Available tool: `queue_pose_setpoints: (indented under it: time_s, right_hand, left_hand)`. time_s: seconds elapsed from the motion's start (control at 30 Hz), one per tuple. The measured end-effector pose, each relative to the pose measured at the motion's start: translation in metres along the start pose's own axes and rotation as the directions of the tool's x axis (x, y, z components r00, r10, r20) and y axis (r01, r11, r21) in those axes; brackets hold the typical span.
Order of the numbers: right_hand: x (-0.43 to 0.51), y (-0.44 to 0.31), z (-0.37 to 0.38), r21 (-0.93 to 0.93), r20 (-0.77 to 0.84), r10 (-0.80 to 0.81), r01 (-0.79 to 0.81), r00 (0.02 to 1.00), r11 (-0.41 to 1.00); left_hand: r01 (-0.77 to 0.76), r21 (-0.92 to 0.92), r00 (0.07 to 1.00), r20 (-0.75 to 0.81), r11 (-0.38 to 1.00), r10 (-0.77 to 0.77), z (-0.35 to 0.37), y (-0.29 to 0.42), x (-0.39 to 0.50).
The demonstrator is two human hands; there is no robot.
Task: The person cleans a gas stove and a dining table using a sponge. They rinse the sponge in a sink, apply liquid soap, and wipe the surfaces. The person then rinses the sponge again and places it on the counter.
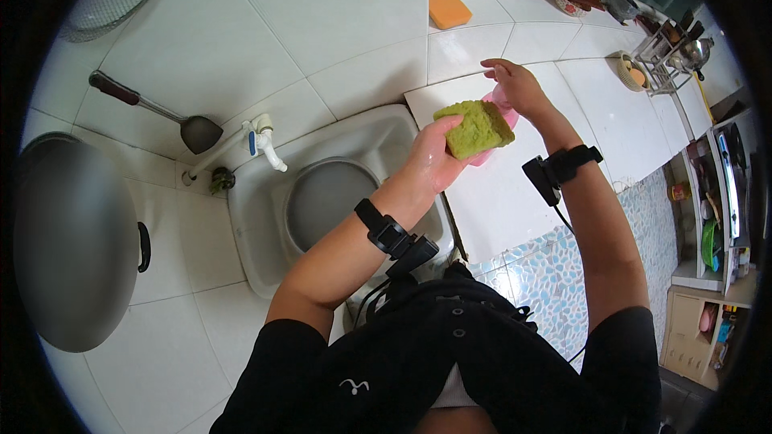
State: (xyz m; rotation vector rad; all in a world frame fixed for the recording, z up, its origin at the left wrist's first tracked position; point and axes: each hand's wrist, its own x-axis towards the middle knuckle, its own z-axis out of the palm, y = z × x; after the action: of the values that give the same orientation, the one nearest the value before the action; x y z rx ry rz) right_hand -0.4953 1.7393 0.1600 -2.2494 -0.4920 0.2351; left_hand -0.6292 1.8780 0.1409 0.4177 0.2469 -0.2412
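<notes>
A green sponge point(473, 129) with a rough top lies in my left hand point(435, 154), its thumb pressed over the near edge. Behind the sponge, a pink plastic container point(505, 107), possibly a bottle, stands on the white tiled counter and is partly hidden. My right hand point(515, 87) is over the top of this container, with some fingers stretched past it. How firmly it touches or grips the container cannot be made out. Left of my hands, a round metal pan or basin point(329, 202) rests inside the sink point(259, 253).
A white tap point(263, 141) with a blue mark juts over the sink. A spatula point(202, 132) and a large wok point(75, 241) hang on the left wall. On the ledge lies an orange sponge point(449, 9). A small basket point(633, 75) and a utensil rack point(666, 54) stand farther right.
</notes>
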Motion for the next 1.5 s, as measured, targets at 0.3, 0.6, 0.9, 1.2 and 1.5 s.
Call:
queue_pose_setpoints:
  time_s: [0.3,0.6,0.9,1.2,1.5]
  right_hand:
    - [-0.003,0.011,0.004,-0.217,-0.079,-0.114,0.095,0.990,0.972]
    - [0.003,0.013,0.004,-0.265,0.047,0.005,0.008,0.999,0.964]
    - [0.009,0.024,0.009,-0.136,0.003,0.051,-0.050,0.999,0.989]
    - [0.013,0.029,0.011,-0.067,-0.033,0.059,-0.061,0.998,0.996]
    - [-0.014,-0.004,0.006,-0.247,-0.475,-0.149,0.031,0.867,0.969]
  left_hand:
    - [0.028,-0.090,0.999,0.032,0.996,-0.025,0.014,-0.004,0.002]
    - [0.069,-0.118,0.996,0.058,0.991,-0.063,0.009,0.003,-0.017]
    - [0.004,-0.071,0.997,0.074,0.997,0.002,0.005,0.009,-0.015]
    - [0.023,-0.106,0.998,0.057,0.994,-0.017,-0.003,0.010,-0.005]
    - [0.076,-0.045,0.990,0.126,0.996,-0.070,-0.017,0.022,-0.019]
